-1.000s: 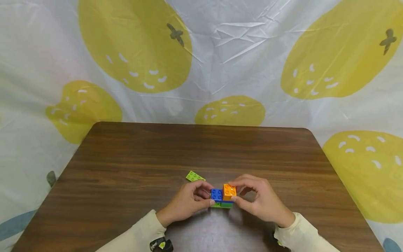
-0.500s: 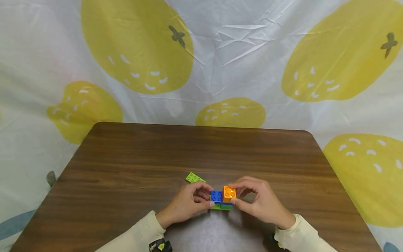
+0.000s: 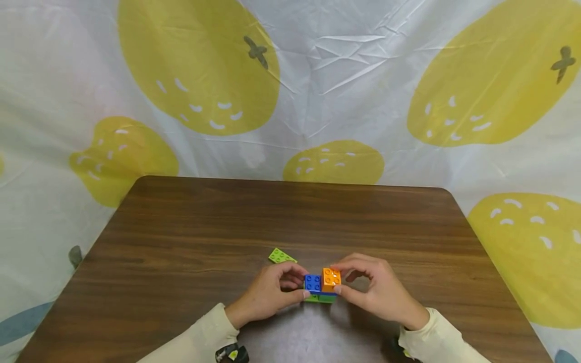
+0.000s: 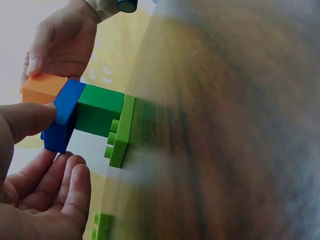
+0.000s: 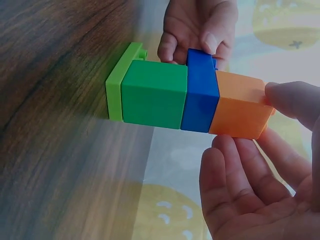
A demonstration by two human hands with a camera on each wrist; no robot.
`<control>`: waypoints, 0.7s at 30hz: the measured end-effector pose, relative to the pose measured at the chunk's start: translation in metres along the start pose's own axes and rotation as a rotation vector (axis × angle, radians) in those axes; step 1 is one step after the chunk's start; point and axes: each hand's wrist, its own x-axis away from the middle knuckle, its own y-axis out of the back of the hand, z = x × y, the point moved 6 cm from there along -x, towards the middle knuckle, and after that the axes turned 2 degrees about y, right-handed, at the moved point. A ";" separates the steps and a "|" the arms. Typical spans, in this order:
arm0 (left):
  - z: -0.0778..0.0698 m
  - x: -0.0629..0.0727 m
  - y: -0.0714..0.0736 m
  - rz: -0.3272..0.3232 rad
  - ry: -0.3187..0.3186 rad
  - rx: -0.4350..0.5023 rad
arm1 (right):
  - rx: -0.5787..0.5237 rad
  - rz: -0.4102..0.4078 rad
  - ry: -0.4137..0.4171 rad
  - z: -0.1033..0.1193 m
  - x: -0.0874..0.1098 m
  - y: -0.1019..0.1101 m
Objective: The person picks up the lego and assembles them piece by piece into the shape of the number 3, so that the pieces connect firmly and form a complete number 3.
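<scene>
A stack of toy building bricks stands on the table between both hands. At its bottom lies a flat lime-green plate (image 4: 122,135), with a dark green brick (image 5: 154,94) over one end of it. A flat blue brick (image 3: 312,282) sits on the green one and overhangs to the left. On the blue brick's right half is a square orange brick (image 3: 331,280). My left hand (image 3: 272,290) pinches the blue brick's left end between thumb and fingers. With thumb and fingertips, my right hand (image 3: 376,290) grips the orange brick from the right.
Another lime-green plate (image 3: 280,255) lies on the table just beyond the left hand. The brown wooden table (image 3: 204,217) ends at a far edge, behind which hangs a white cloth (image 3: 299,91) with yellow fruit prints.
</scene>
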 end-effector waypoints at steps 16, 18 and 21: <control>-0.001 0.000 0.000 -0.006 -0.018 -0.005 | -0.043 -0.010 0.023 0.002 -0.007 0.004; -0.001 0.000 0.000 -0.007 -0.017 -0.005 | -0.048 -0.018 0.030 0.002 -0.009 0.005; -0.002 0.001 -0.001 -0.006 -0.012 -0.006 | -0.051 -0.025 0.039 0.002 -0.012 0.005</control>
